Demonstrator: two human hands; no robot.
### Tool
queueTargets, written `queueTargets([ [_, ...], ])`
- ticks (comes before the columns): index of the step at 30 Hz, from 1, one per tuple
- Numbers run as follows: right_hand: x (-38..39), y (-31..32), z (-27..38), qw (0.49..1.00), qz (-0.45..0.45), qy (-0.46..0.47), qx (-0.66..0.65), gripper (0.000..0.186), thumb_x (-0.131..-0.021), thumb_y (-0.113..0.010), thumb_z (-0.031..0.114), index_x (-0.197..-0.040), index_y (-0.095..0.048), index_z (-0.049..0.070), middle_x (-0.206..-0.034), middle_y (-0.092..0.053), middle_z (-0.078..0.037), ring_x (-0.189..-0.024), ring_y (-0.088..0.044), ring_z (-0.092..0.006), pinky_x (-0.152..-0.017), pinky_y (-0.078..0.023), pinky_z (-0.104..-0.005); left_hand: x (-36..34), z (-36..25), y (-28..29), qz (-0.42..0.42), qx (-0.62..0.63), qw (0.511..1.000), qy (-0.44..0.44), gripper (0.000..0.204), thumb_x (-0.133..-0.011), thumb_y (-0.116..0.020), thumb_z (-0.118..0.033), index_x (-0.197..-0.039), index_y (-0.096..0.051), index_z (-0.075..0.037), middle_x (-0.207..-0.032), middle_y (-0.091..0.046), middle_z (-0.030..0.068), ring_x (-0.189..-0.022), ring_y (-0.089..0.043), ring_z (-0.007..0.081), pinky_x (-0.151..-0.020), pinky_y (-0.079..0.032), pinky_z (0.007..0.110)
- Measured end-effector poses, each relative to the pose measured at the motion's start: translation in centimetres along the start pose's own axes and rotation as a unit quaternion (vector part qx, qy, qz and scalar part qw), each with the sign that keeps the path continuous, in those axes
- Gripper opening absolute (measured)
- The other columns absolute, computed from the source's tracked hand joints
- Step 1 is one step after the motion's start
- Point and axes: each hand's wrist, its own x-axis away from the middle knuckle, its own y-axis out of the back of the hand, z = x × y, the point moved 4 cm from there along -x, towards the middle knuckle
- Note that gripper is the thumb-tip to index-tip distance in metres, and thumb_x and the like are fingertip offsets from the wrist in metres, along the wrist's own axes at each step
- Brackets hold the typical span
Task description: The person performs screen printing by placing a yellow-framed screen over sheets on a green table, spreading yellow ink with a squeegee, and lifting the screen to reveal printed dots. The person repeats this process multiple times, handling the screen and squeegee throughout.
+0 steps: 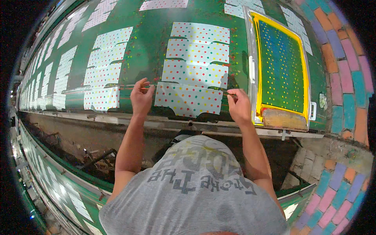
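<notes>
A white fabric panel with coloured dots (196, 70) lies flat on the long green table (150, 51), its pieces parted by dark curved gaps. My left hand (141, 98) is just off the panel's lower left edge, fingers loosely bent and thumb apart from them. Beyond the lower right edge is my right hand (239, 105), thumb and fingers drawn together near a thin dark line. Whether they pinch a thread or something else is too small to tell. A yellow-edged printing screen (304, 70) rests on the table to the right of that hand.
A brown squeegee-like block (285, 119) sits at the screen's near end. More dotted panels (105, 66) run off to the left. A metal rail (156, 123) follows the table's near edge. Coloured bricks (342, 66) border the right. Behind me stands another green table (58, 168).
</notes>
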Motion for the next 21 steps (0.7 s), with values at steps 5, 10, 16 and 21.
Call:
queueTargets([
  [5, 2.0, 0.3, 2.0, 1.0, 0.017, 0.011, 0.002, 0.017, -0.097, -0.074, 0.003, -0.113, -0.072, 0.003, -0.111, -0.072, -0.017, -0.094, -0.076, -0.0331, -0.082, -0.062, -0.0435, -1.3, 1.3, 2.5, -0.063, -0.013, 0.998, -0.002, 0.039, -0.1, -0.081, -0.009, -0.137, -0.072, -0.002, -0.126, -0.078, 0.012, -0.111, -0.073, 0.0179, -0.1, -0.058, 0.034],
  [10, 3.0, 0.1, 4.3, 0.996, 0.034, 0.068, 0.037, 0.018, -0.094, -0.074, 0.002, -0.113, -0.074, 0.004, -0.108, -0.073, -0.014, -0.1, -0.075, -0.0365, -0.086, -0.062, -0.0443, -2.9, -0.3, 1.4, -0.087, 0.096, 0.991, -0.036, 0.023, -0.104, -0.073, 0.001, -0.127, -0.075, 0.0, -0.114, -0.08, 0.0072, -0.096, -0.074, 0.0108, -0.085, -0.061, 0.028],
  [16, 2.6, 1.5, 7.3, 0.978, 0.027, 0.198, 0.053, 0.016, -0.09, -0.077, -0.001, -0.105, -0.076, 0.005, -0.103, -0.075, -0.013, -0.095, -0.076, -0.0344, -0.084, -0.063, -0.0447, -2.5, -4.9, -3.8, -0.012, 0.111, 0.989, -0.098, 0.025, -0.105, -0.069, 0.004, -0.13, -0.072, 0.001, -0.116, -0.08, 0.0107, -0.102, -0.077, 0.0174, -0.091, -0.066, 0.034],
  [21, 2.7, 4.8, 7.3, 0.966, -0.007, 0.257, 0.039, 0.016, -0.084, -0.083, -0.002, -0.097, -0.076, 0.005, -0.098, -0.077, -0.012, -0.09, -0.076, -0.0329, -0.079, -0.063, -0.0436, 1.8, -9.7, -10.6, 0.068, 0.148, 0.975, -0.152, 0.03, -0.103, -0.068, 0.007, -0.132, -0.072, -0.001, -0.111, -0.078, 0.0079, -0.098, -0.075, 0.0149, -0.085, -0.063, 0.03],
])
